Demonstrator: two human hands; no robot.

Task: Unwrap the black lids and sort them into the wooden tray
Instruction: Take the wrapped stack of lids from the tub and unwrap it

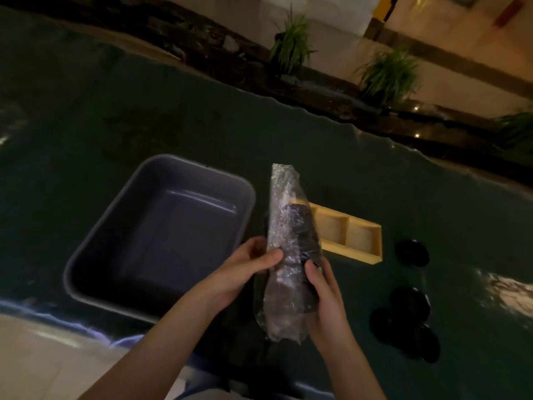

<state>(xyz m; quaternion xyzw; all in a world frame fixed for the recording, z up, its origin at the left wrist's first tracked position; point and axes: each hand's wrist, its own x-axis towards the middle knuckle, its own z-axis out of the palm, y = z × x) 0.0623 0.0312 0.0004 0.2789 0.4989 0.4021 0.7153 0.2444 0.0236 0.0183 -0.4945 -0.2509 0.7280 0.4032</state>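
Note:
I hold a long crinkled clear plastic sleeve (287, 249) upright over the dark table, with black lids showing through it. My left hand (251, 264) grips its left side, thumb across the front. On the sleeve's lower right side sits my right hand (323, 295). Behind the sleeve lies the wooden tray (350, 236), a light wood box with compartments, its left end hidden by the plastic. Loose black lids lie on the table at the right: one (412, 253) beside the tray's end, and a cluster (409, 321) nearer to me.
A grey rectangular plastic tub (161, 235) stands to the left of my hands with nothing visible inside. The dark green table (144, 116) has a near edge along the bottom left. Potted grassy plants (291, 44) stand beyond the far edge.

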